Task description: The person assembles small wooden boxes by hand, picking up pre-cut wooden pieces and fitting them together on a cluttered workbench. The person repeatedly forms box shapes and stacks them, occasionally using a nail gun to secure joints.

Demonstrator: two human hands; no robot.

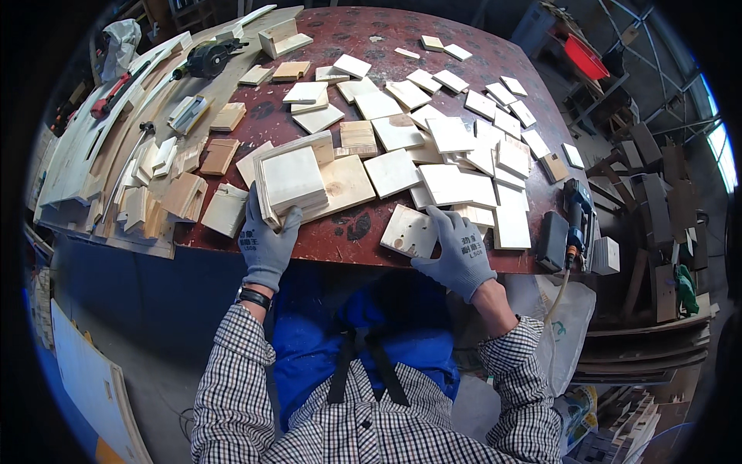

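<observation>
My left hand (270, 240), in a grey work glove, is closed on the near-left corner of a small plywood assembly (292, 179). The assembly has a pale square face set against longer strips, and its far end rests over a wider plywood piece (345, 185). By the table's near edge, my right hand (457, 251), gloved alike, grips the right side of a plywood square (406, 232) with dark knots or holes. Its thumb and fingers reach around that side; the fingertips are partly hidden. Many loose pale plywood squares (394, 172) lie heaped just beyond both hands.
The dark red table (340, 35) carries the scattered pieces. A nail gun (576, 224) with a hose lies at its right edge. To the left are long boards (85, 174), a black power tool (207, 58) and a red-handled tool (108, 100). Scrap wood (661, 209) is piled at right.
</observation>
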